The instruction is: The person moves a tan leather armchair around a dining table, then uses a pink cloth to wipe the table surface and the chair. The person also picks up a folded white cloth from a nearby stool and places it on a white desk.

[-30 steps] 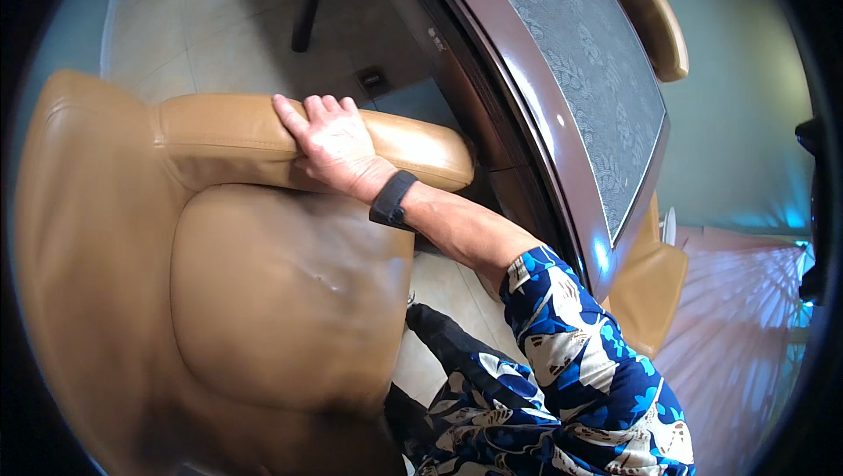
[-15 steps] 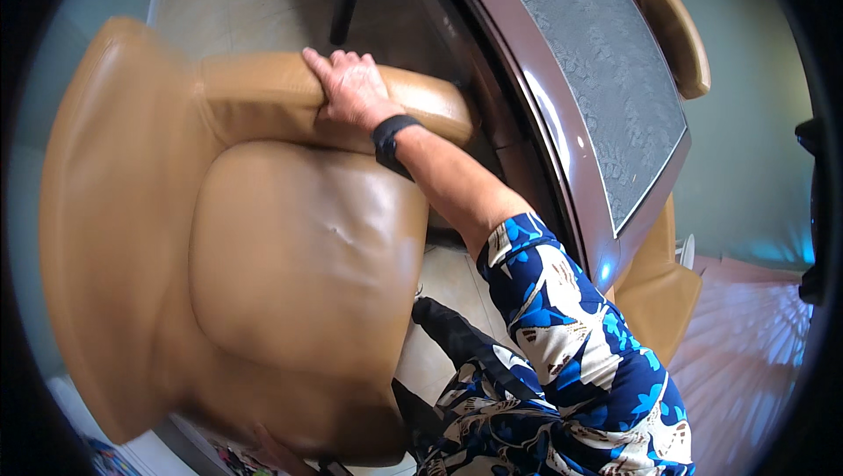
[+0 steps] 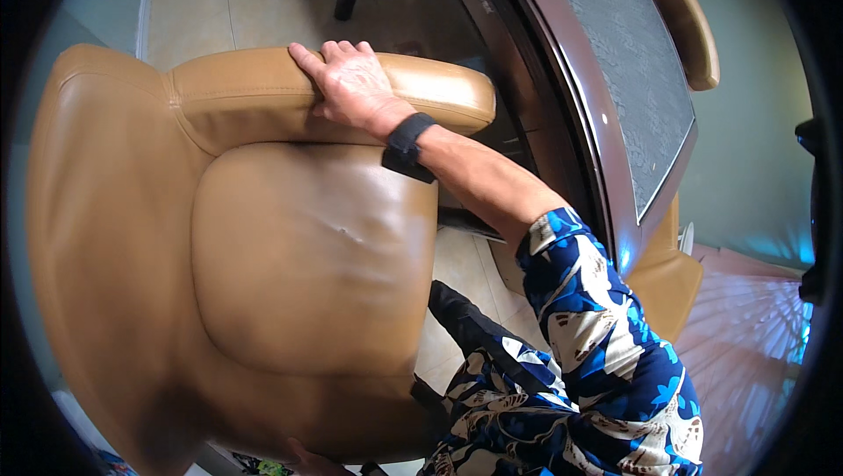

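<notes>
1. Your right hand (image 3: 356,94): clamped over the chair's far armrest (image 3: 439,85), fingers across the top; black band (image 3: 408,135) on wrist.
2. Your left hand (image 3: 306,458): low at the chair's near side, mostly hidden; can't tell if gripping.
3. Tan chair (image 3: 290,256): fills view's left, beside the dark-framed table (image 3: 606,63).
4. Another tan chair (image 3: 676,19) at table's far side.

No lettering can be read; only a small pale mark (image 3: 485,3), too tiny to be deciphered, is seen on the dark table side (image 3: 512,47), beyond and rightward of the right hand (image 3: 356,88).
</notes>
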A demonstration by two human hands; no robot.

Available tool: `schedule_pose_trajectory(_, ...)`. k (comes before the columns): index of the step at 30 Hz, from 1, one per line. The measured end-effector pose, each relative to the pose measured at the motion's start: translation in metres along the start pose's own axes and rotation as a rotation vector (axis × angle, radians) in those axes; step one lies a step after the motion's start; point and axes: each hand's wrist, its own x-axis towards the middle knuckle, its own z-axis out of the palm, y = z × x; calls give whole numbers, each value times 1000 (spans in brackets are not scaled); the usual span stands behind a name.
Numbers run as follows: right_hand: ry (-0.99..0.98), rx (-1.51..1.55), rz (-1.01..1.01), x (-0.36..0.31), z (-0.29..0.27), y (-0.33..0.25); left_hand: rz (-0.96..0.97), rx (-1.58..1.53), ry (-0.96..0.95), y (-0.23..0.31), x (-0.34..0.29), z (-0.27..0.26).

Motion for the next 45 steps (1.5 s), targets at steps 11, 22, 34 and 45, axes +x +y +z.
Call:
schedule_pose_trajectory(11, -28, 70, -172, 36, 0, 1, -530, 216, 9, -1, -50, -37)
schedule_pose_trajectory(22, 14, -126, -43, 44, 17, 25, -250, -505, -69, -29, -49, 48)
schedule_pose_trajectory(34, -659, 558, -42, -275, -7, -64, -446, -648, -432, 25, -19, 142)
schedule_pose_trajectory(45, -650, 529, -50, -361, -18, -184, -473, -438, -666, 44, -15, 117)
